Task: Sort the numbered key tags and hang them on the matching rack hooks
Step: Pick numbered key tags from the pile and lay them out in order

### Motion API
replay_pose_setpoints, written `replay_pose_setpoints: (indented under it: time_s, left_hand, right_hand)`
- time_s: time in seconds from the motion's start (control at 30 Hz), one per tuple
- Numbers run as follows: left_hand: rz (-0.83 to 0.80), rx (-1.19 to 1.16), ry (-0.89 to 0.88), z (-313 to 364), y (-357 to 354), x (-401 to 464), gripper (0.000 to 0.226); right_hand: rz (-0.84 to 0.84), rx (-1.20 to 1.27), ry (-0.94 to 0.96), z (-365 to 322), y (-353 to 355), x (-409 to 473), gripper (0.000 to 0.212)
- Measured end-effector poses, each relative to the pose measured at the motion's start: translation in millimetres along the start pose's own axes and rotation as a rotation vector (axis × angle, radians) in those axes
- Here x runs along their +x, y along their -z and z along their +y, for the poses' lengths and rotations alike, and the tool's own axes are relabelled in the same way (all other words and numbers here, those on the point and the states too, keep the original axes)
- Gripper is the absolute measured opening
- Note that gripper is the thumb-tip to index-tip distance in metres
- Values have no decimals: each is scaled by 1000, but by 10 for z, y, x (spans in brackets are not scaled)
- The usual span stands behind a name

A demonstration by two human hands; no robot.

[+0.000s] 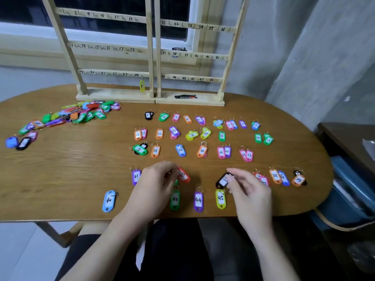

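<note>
Sorting stage, with only 1 yellow tag (142, 85) hung on the rack (151, 57). The left hand (156, 179) pinches the ring of a red tag (184, 175) reading 33; the right hand (246, 187) pinches a black tag (223, 180), number unreadable. Just left of the left grip lies tag 31 (136, 176). Lay each tag label-up in the 30s row, leaving gaps for missing numbers.

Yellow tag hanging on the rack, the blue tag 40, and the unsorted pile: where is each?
yellow tag (142, 85): head view, middle of its body.
blue tag 40 (109, 200): head view, its white label.
unsorted pile (81, 115): head view, middle of the heap.
</note>
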State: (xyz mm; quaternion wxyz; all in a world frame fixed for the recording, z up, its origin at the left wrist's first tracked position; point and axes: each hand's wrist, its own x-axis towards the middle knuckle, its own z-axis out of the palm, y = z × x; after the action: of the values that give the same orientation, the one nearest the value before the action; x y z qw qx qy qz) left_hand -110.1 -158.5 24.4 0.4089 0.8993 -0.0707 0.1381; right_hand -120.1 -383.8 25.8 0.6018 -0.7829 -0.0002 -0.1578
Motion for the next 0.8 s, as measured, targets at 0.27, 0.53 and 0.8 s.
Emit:
replay_pose_setpoints:
  time_s: [0.27, 0.53, 0.8]
  left_hand:
    - [157, -69, 190, -206, 209, -104, 9]
    - [100, 1, 200, -312, 348, -45, 7]
    - [36, -22, 131, -251, 237, 118, 4]
  right_hand:
    - [-473, -199, 41, -37, -908, 915, 17]
    - [-612, -405, 60, 94, -1368, 1362, 9]
    - [-601, -625, 314, 139, -1385, 1410, 12]
